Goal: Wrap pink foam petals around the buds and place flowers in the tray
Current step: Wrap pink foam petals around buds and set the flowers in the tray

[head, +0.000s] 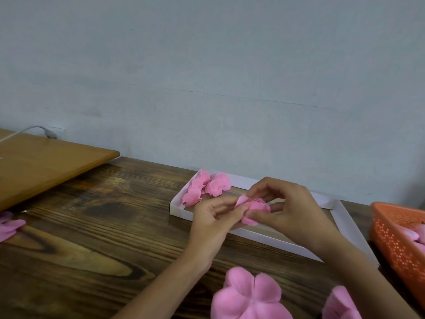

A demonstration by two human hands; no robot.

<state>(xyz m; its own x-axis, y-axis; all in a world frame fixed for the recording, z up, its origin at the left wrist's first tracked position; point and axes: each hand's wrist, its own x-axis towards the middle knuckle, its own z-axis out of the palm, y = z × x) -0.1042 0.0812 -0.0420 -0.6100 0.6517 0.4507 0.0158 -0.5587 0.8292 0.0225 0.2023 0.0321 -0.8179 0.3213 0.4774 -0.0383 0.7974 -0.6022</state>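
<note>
Both hands hold one pink foam flower (pixel 256 209) just above the near wall of the white tray (pixel 345 217). My left hand (pixel 213 221) pinches a petal at the flower's left side. My right hand (pixel 287 210) grips the flower from the right and above, fingers curled round it. Finished pink flowers (pixel 208 187) lie in the tray's far left corner. Loose flat pink petal pieces (pixel 247 295) lie on the wooden table in front of me, with another (pixel 340 305) to their right.
An orange perforated basket (pixel 395 240) holding pink pieces stands at the right edge. More pink petals (pixel 9 226) lie at the far left. A tan board (pixel 46 164) with a grey cable (pixel 34 130) lies at the back left, against the pale wall.
</note>
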